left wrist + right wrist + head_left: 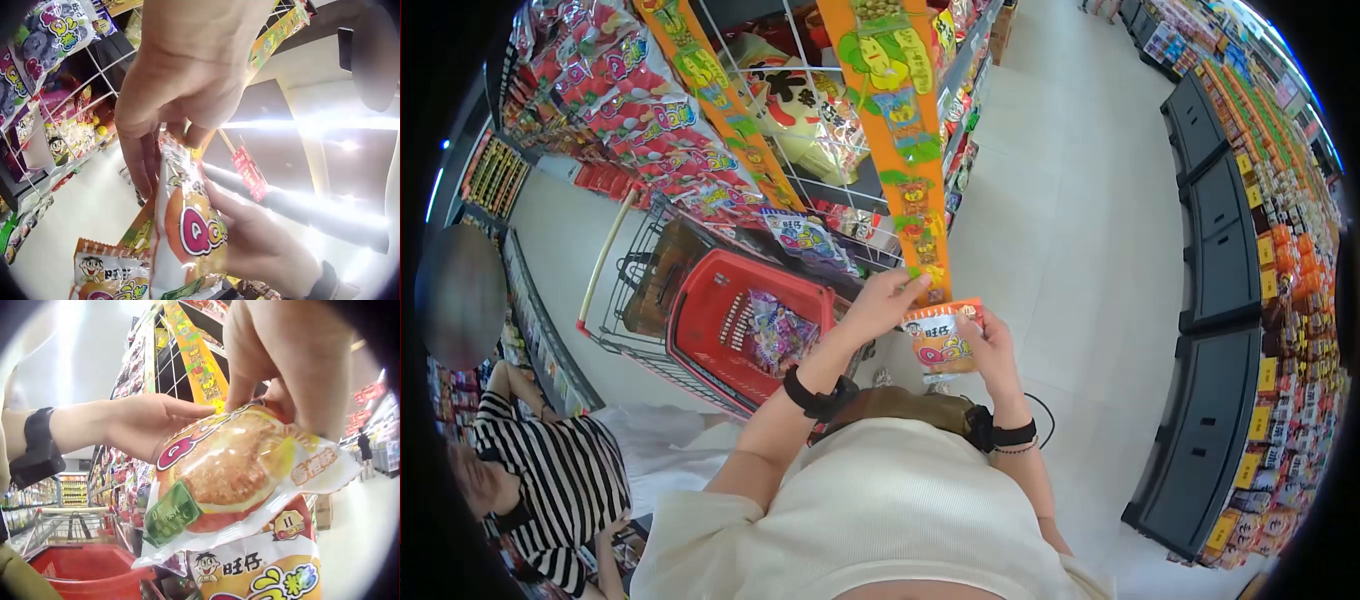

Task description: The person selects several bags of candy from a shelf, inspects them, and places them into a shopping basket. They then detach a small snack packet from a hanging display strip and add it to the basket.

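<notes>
Two orange-and-white bags are near the middle of the head view: a held bag (219, 465) and, lower in the right wrist view, a second bag (256, 572) partly covered by it. The held bag reads 香橙味 at one end and carries a large Q and a green label (172, 512) with partly legible print; the second bag shows 旺仔, 糖 and a cartoon face. The right hand (995, 352) pinches the held bag's edge between thumb and fingers. The left hand (885, 305) has bent fingers at the bag's top, beside the lower end of an orange strip (905, 150) printed with cartoon figures; whether they pinch anything I cannot tell.

At upper left of the head view, pink bags (640, 100) with Q lettering line a wire rack (800, 70). Left of centre, a trolley (605, 255) carries a red basket (700, 300) with purple packets (775, 335) inside. Pale floor tiles (1060, 200) run up the right half, past dark cabinets (1200, 430) under packed goods with yellow tags. At lower left is a person in a striped top (550, 470).
</notes>
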{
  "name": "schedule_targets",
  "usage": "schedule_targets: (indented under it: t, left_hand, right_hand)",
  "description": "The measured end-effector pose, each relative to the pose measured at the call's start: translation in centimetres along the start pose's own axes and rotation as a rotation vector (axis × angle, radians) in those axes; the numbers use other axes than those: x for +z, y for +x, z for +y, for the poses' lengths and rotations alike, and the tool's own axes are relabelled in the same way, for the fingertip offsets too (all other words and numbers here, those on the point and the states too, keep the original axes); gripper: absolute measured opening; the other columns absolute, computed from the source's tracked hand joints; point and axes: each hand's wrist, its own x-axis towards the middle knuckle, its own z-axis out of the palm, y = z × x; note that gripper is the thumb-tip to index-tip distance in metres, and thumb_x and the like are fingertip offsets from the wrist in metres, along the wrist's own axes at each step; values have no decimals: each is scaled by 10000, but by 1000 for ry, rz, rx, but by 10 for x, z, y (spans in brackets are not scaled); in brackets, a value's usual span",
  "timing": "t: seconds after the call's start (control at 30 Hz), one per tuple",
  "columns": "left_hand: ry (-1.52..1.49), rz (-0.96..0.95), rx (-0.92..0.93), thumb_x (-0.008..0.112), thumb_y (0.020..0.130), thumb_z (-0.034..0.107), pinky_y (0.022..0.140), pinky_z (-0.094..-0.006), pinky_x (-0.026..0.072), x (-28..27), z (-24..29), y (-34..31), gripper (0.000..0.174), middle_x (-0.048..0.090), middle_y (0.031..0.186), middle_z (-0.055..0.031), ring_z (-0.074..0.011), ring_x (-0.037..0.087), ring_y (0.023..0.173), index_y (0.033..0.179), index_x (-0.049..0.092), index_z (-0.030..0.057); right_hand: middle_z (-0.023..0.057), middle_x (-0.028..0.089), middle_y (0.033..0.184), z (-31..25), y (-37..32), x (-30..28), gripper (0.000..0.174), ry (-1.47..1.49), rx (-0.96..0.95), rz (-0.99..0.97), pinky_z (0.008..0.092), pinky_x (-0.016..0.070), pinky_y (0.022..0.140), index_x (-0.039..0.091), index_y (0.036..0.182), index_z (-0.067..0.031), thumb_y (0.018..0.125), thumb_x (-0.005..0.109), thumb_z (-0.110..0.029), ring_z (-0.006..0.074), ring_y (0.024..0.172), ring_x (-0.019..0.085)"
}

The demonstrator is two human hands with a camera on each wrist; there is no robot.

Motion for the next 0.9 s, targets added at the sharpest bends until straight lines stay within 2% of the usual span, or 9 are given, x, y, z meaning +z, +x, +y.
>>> schedule_targets:
  t: [0.1,0.17,0.27,0.43,0.53,0.77,0.83,0.87,0.9]
  left_hand:
    - [103,-132,-64,542,919,289,555,-282,414,3,32,-5,345,568,683,-68,-86,491,619,895,616,-48]
    - [38,-166,-75,541,920,296,542,-277,403,11,3,2,356,546,652,-59,-79,457,604,865,616,-48]
    - [-38,-175,-53,533,924,299,557,-281,400,14,2,7,352,553,688,-57,-89,463,626,885,609,-43]
    - [-156,-309,-10,498,938,306,644,-283,428,15,19,14,359,594,812,-65,-117,506,719,1024,582,-32]
    - [-54,-343,8,497,938,310,656,-282,438,14,26,16,367,610,819,-72,-118,521,723,1041,579,-32]
    - [12,-291,-18,532,918,342,575,-282,434,14,10,28,391,596,697,-69,-115,512,624,968,604,-39]
    - [-18,-176,90,544,909,368,556,-283,432,17,7,30,418,594,666,-73,-120,515,601,916,616,-44]
    - [-22,-174,83,544,909,368,556,-283,432,17,2,32,418,594,666,-73,-120,515,601,916,616,-44]
    - [16,-229,40,543,908,378,567,-284,440,16,-5,37,429,603,674,-84,-120,528,613,914,619,-44]
  right_hand:
    - [21,632,875,2,8,3,210,20,6,52,220,459,685,596,1006,14,907,574,-169,49,765,555]
    - [24,631,860,3,10,1,205,20,12,83,220,464,653,599,992,19,902,585,-165,48,734,554]
    - [30,636,840,2,12,-4,201,30,3,122,214,467,620,604,980,29,894,597,-152,47,709,563]
    - [28,637,813,-1,6,-10,192,-11,40,164,212,473,612,616,952,38,891,599,-144,52,719,576]
    - [32,638,819,-2,4,-5,197,13,36,200,215,474,617,615,959,38,890,600,-146,51,725,574]
    - [19,634,813,23,14,-14,221,-134,21,218,224,467,626,612,968,33,903,584,-177,52,726,563]
    - [11,625,817,31,17,-16,236,-82,29,187,225,452,633,616,970,18,914,570,-207,52,729,548]
    - [11,625,817,34,19,-16,236,-84,36,185,225,452,633,616,970,18,914,570,-207,52,729,548]
    - [9,621,823,37,21,-15,240,37,66,173,225,447,635,618,974,8,916,568,-219,52,730,542]
